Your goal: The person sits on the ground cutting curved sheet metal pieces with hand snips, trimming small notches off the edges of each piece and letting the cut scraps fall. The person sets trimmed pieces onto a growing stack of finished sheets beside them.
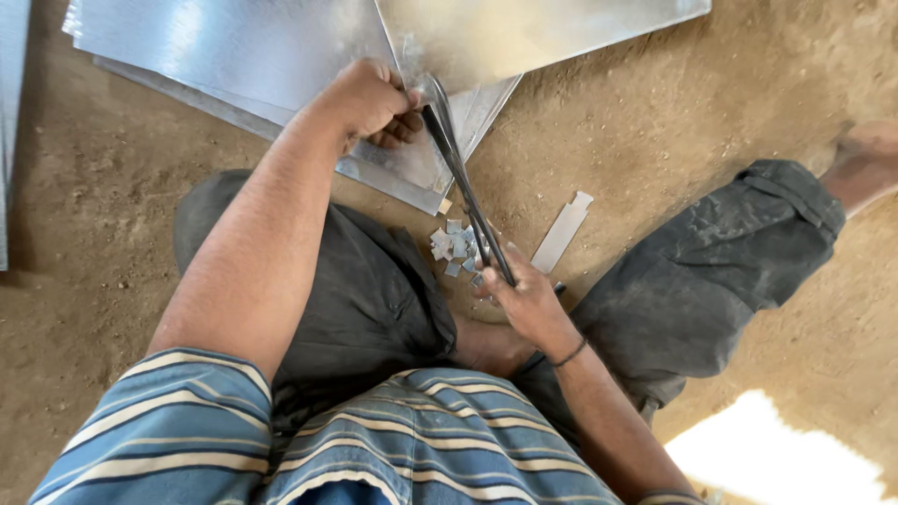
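Nearest, the right hand (524,297) is closed around the handles of long dark metal tin snips (463,178), which run away from the person towards the far sheets. Just left of that hand lies a small heap of square grey metal offcuts (453,245) on the brown dirt floor (673,122); a narrow pale metal strip (561,234) lies to its right. Farther off, the left hand (369,101) grips the edge of a shiny galvanised metal sheet (234,42), where the snips' blades meet it.
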